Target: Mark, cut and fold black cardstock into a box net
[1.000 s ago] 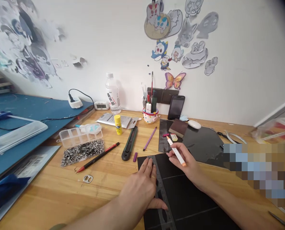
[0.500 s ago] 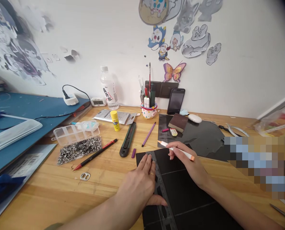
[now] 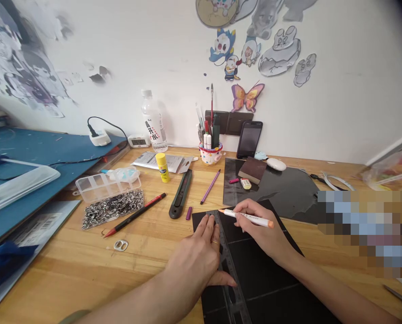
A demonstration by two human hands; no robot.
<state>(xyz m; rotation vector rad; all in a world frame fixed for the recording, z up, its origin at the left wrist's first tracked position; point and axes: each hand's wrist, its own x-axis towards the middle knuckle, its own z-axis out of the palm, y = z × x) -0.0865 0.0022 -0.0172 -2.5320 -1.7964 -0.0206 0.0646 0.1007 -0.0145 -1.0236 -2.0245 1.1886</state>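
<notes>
My left hand [image 3: 199, 254] lies with its fingers stretched out, pressing a clear ruler [image 3: 232, 274] down on a black sheet [image 3: 264, 265]. Thin pale lines cross this sheet. In my right hand [image 3: 255, 220] is a white marker with an orange end [image 3: 246, 218], held in a pinch. Its orange tip is at the sheet's far edge, close to the ruler's far end; whether it touches cannot be made out. Beyond the left fingers lie a purple cap [image 3: 189, 213], a box cutter [image 3: 181, 194] and a purple pen [image 3: 210, 186].
To the left are an open plastic box of metal rings [image 3: 113, 209], a black-red pencil [image 3: 135, 215], a pull tab [image 3: 120, 245] and a glue stick [image 3: 162, 168]. Behind stand a bottle [image 3: 154, 121], a pen cup [image 3: 210, 154] and a phone [image 3: 250, 140]. An eraser [image 3: 246, 183] rests on a dark glossy sheet [image 3: 288, 191].
My right hand has brought the marker left and down, its tip now by the ruler's far end. The left hand has stayed on the ruler. The view has tilted slightly.
</notes>
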